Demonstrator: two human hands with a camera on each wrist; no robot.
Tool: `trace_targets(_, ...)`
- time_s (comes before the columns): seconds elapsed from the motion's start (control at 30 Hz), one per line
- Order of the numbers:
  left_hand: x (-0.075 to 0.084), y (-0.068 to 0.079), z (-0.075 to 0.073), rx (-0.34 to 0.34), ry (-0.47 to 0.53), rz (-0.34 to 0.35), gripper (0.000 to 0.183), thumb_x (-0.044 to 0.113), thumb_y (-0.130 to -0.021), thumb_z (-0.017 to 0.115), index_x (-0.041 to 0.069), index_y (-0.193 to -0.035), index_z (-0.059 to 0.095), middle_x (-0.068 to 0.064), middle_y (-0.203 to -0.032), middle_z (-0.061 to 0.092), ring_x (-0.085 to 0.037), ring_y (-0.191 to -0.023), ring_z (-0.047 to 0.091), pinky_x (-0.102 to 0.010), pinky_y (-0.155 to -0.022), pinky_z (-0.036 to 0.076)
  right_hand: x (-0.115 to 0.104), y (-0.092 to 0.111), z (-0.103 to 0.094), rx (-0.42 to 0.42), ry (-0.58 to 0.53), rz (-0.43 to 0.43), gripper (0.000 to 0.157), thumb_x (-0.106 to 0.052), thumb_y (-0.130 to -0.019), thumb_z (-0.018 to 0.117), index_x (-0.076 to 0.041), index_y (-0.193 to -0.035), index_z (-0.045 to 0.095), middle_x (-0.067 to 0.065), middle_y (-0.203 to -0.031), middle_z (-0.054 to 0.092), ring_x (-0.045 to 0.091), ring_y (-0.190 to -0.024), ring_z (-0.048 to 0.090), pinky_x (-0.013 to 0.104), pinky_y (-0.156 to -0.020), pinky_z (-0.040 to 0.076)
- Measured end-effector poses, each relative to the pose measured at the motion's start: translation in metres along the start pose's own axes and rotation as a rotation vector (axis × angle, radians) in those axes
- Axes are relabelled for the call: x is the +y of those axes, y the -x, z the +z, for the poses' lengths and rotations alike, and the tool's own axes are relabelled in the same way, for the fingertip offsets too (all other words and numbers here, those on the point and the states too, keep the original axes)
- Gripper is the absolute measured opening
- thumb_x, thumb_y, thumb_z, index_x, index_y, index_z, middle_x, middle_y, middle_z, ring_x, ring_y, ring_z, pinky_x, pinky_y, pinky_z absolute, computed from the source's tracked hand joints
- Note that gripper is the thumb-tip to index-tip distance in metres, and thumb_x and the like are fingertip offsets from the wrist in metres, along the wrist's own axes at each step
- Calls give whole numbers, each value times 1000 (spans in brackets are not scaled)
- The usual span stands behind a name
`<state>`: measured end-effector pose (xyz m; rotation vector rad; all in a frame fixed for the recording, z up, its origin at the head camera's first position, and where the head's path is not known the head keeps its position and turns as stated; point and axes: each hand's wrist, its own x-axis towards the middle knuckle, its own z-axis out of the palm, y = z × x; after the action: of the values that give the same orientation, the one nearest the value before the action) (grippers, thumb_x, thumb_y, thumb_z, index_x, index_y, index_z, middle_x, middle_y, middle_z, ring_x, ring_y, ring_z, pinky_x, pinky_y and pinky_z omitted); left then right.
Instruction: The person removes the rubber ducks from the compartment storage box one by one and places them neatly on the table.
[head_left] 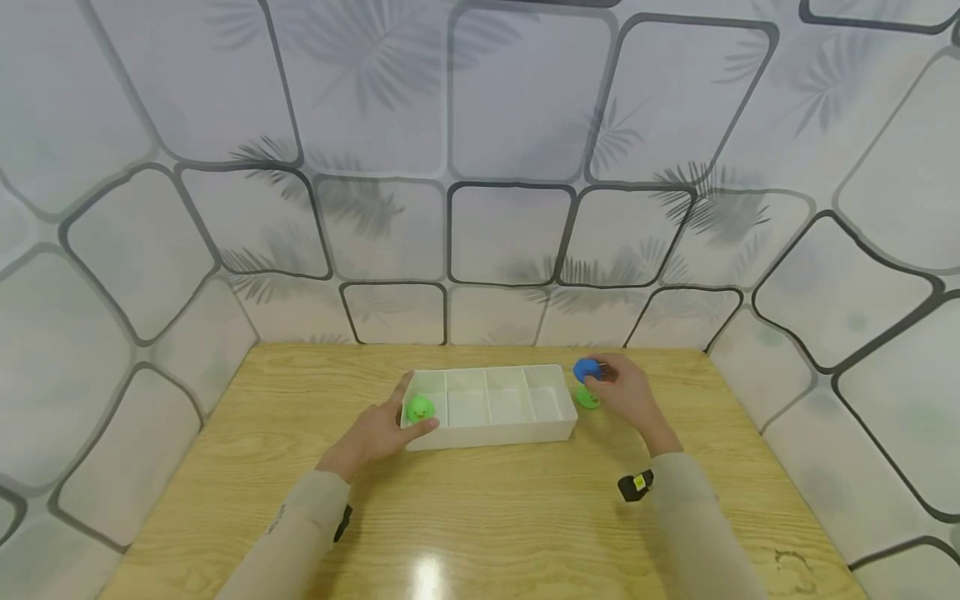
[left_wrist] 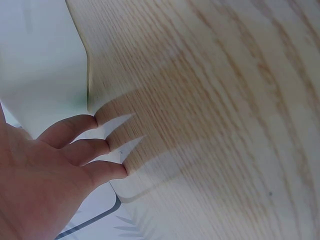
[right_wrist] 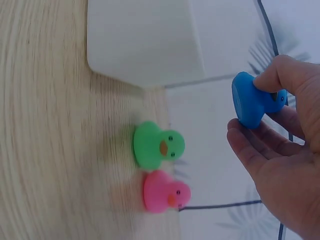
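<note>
A white divided box (head_left: 491, 435) stands on the table. In its leftmost compartment sits a green rubber duck (head_left: 420, 407). My left hand (head_left: 375, 429) rests against the box's left end, thumb along the front rim and index finger along the left side. The left wrist view shows other fingers (left_wrist: 84, 152) stretched beside the box. My right hand (head_left: 626, 392) pinches a blue rubber duck (right_wrist: 252, 100) between thumb and fingers, above the table at the box's right end. Below it stand a second green duck (right_wrist: 152, 145) and a pink duck (right_wrist: 162, 192), which the head view hides.
The wooden table (head_left: 510, 525) ends at a patterned back wall (head_left: 495, 233), with side walls left and right. A black device with a yellow mark (head_left: 636, 485) is at the right wrist. The box's other compartments hold nothing visible.
</note>
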<state>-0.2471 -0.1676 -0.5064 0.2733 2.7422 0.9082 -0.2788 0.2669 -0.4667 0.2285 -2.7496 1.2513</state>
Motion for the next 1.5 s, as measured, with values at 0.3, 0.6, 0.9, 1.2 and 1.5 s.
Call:
trace_targets(0.3,0,1,0,1,5,4,113,75,-94,60,23,-172,-3,-7,-80,59,-18,-60,48,-34,-62,42,22,3,-19,57,-3,39,44,-15,-101,67,1,-142,62,28,-141,58,44,-123,65,53,-101,54)
trace_targets(0.6,-1,0,0,2,1,4,112,75,-94,60,26,-171,-4,-7,-81,59,-18,-61,48,-34,-63,41,40,7,-29,81,-8,61,50,-15,-103,65,5,-148,55,33,-142,60,48,-125,63,56,-102,54)
trace_targets(0.9,-1,0,0,1,6,6,113,77,-94,59,27,-171,-6,-7,-76,59,-16,-58,46,-34,-61,41,55,9,-33,73,32,98,48,-14,-106,62,3,-150,53,34,-147,56,51,-127,60,54,-92,58)
trace_targets(1.2,-3,-1,1,-2,-1,9,113,78,-93,58,26,-171,-5,-6,-74,59,-16,-57,46,-34,-62,41,66,11,-34,85,73,114,48,-14,-106,59,5,-150,52,34,-147,53,52,-125,59,62,-97,53)
trace_targets(1.5,-3,-1,2,-6,3,10,114,80,-92,57,24,-171,-4,-6,-74,57,-15,-57,43,-34,-60,40,77,12,-31,79,90,177,50,-13,-106,57,7,-151,48,36,-147,52,53,-127,59,62,-102,51)
